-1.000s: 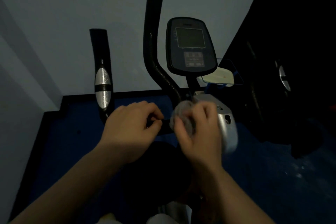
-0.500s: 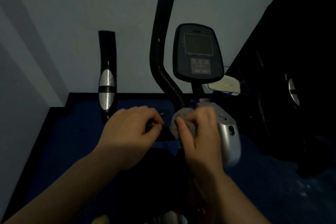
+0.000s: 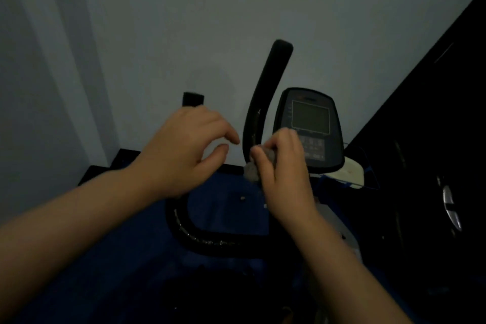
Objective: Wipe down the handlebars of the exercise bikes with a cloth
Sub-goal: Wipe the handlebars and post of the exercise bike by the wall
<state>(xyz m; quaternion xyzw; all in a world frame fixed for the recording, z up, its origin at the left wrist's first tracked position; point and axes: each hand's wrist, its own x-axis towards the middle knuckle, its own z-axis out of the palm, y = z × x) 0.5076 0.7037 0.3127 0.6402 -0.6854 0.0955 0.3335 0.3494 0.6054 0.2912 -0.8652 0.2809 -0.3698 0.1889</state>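
A black exercise-bike handlebar (image 3: pixel 207 242) curves below my hands, and its right upright (image 3: pixel 265 92) rises beside the console (image 3: pixel 310 123). My right hand (image 3: pixel 284 173) grips a small grey cloth (image 3: pixel 252 169) and holds it against the lower part of that upright. My left hand (image 3: pixel 181 150) hovers in front of the left upright, whose black tip (image 3: pixel 193 99) shows above my knuckles. Its fingers are loosely curled with thumb and forefinger apart, and they hold nothing.
A pale wall stands close behind the bike. Blue floor (image 3: pixel 226 192) with a black border lies below. A white object (image 3: pixel 352 171) sits behind the console. Dark equipment with a silver grip pad (image 3: pixel 449 205) fills the right side.
Both hands rose from the handlebar's lower crossbar. My left hand let go of the bar. My right hand carried the cloth up to the right upright. The camera tilted down.
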